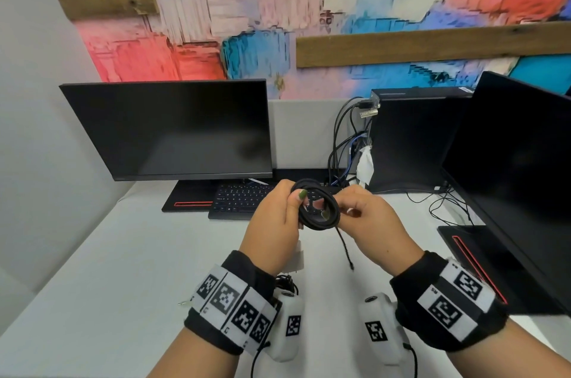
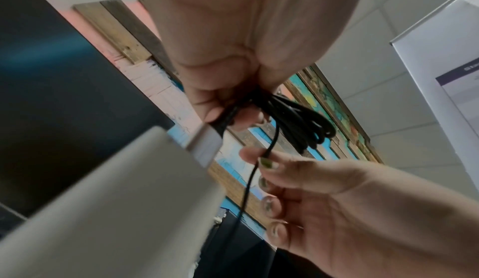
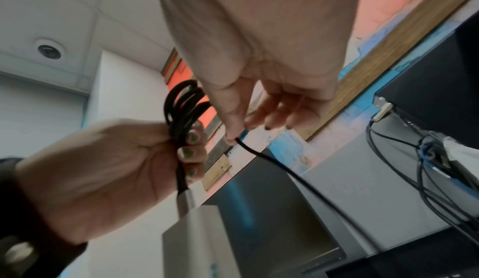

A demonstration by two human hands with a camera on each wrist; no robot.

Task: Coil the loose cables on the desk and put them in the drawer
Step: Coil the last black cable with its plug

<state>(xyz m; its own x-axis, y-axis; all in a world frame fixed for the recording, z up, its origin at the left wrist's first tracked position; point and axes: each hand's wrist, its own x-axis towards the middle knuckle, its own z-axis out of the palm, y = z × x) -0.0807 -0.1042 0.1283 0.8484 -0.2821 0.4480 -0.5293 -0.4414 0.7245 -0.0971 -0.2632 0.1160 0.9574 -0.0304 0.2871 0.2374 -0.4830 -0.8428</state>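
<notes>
My left hand (image 1: 272,223) hides part of the coiled cable (image 1: 318,207) and most of the white charger block (image 1: 298,257) under my wrist, and the right monitor (image 1: 519,179) runs off the edge.

Even, bright indoor light with soft shadows on the white surface (image 1: 129,254); head view bows straight lines at its edges, mural (image 1: 278,22) smeared blocky; both wrist views soft, near palms and grey adapter (image 2: 108,200) blurred.
</notes>
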